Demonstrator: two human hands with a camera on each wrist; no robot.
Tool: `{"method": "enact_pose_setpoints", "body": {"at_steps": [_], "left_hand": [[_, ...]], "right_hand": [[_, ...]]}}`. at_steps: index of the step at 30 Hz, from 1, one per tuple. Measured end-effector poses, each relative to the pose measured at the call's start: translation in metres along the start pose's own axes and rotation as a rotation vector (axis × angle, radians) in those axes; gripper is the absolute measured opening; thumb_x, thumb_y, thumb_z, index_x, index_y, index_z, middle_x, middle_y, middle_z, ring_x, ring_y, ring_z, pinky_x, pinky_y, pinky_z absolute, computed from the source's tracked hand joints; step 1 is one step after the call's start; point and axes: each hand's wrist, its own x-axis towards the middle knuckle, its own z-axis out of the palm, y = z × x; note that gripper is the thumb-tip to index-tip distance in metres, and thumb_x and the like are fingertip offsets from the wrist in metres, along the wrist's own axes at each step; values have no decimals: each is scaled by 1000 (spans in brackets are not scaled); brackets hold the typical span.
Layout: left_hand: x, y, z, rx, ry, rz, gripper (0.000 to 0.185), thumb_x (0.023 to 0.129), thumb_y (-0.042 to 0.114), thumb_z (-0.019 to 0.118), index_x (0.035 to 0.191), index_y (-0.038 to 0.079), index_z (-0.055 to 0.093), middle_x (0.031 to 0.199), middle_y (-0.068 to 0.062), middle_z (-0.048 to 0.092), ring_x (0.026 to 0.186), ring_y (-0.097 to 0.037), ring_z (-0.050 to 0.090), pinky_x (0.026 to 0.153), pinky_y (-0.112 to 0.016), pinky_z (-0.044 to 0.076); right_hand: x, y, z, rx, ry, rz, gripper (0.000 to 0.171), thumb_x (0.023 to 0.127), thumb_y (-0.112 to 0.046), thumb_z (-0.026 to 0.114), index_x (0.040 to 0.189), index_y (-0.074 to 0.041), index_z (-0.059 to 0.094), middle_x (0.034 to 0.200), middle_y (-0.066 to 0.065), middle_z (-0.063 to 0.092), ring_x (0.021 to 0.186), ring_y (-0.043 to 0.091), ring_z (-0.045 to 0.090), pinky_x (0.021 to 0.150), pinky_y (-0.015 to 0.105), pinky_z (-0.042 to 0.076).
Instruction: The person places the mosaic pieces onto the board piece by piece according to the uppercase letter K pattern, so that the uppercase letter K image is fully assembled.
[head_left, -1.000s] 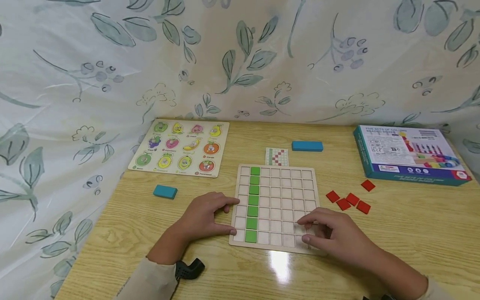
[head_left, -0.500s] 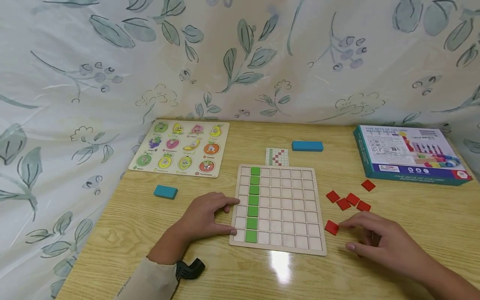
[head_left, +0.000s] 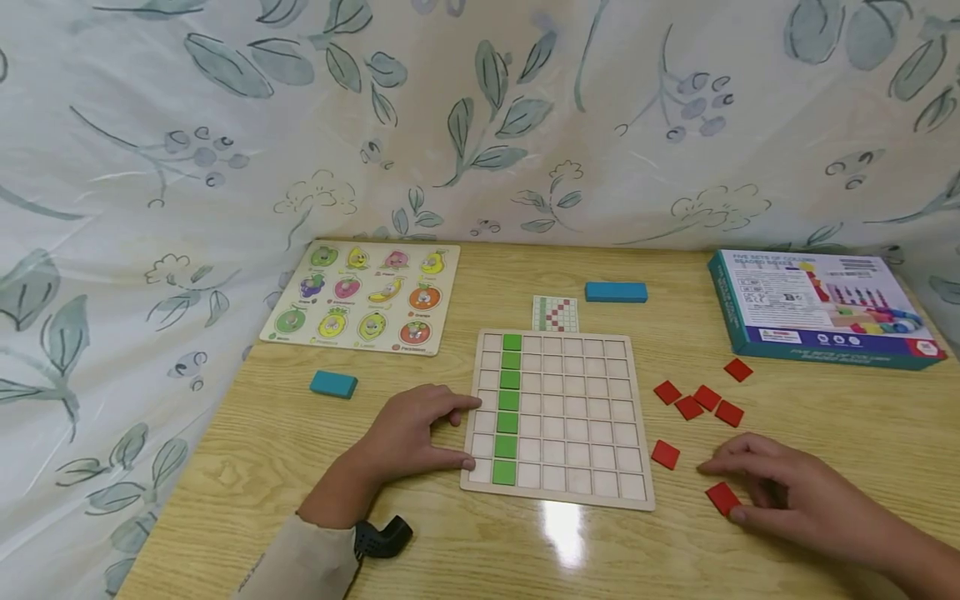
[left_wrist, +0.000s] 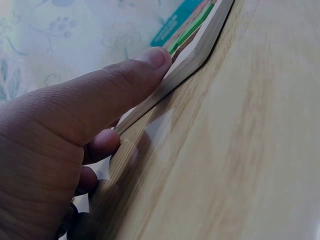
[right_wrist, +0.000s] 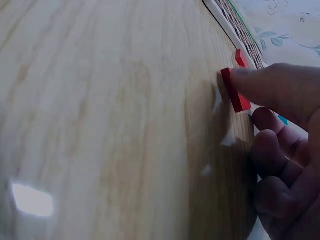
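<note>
While the head view looks down on the wooden table point(head_left: 247, 450), the left hand point(head_left: 408, 433) rests flat, fingers loosely spread, against the left edge of the grid board point(head_left: 558, 417) with its green column point(head_left: 509, 408). The right hand point(head_left: 787, 492) touches a red tile point(head_left: 723, 497) right of the board, fingers relaxed. The box point(head_left: 821, 308) reads "FIVE SETS OF COLUMN BEADED BOXES". In the left wrist view, the thumb point(left_wrist: 120, 85) presses the board's edge point(left_wrist: 195, 55). In the right wrist view, a fingertip point(right_wrist: 250, 80) presses the red tile point(right_wrist: 235, 92); other fingers curl loosely.
</note>
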Motion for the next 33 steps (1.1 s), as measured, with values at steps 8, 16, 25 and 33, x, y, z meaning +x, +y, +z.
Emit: {"method": "enact_pose_setpoints", "body": {"at_steps": [8, 16, 25, 33], "left_hand": [[1, -1, 0, 5, -5, -3, 69, 79, 55, 93, 136, 23, 72, 98, 16, 57, 90, -5, 52, 82, -31, 47], [1, -1, 0, 8, -8, -6, 69, 79, 55, 93, 137, 23, 71, 99, 16, 57, 92, -5, 52, 83, -31, 48], [2, 1, -1, 8, -5, 0, 69, 78, 54, 93, 136, 23, 72, 98, 15, 57, 91, -5, 52, 82, -31, 48], [1, 2, -1, 6, -6, -5, 69, 78, 54, 93, 136, 23, 72, 99, 16, 57, 91, -5, 52, 83, -31, 48]], "right_hand": [[1, 4, -4, -17, -3, -21, 44, 85, -13, 91, 121, -33, 75, 113, -15, 60, 73, 0, 51, 58, 21, 43], [5, 0, -2, -66, 36, 3, 42, 84, -19, 93, 115, -37, 72, 105, -18, 61, 72, -1, 50, 58, 21, 42], [6, -6, 1, -194, 76, -9, 44, 78, -21, 97, 111, -36, 71, 102, -21, 62, 71, -6, 47, 58, 19, 41], [16, -16, -1, -170, 150, -79, 55, 72, -16, 100, 113, -40, 71, 98, -24, 62, 71, -5, 47, 59, 17, 38]]}}
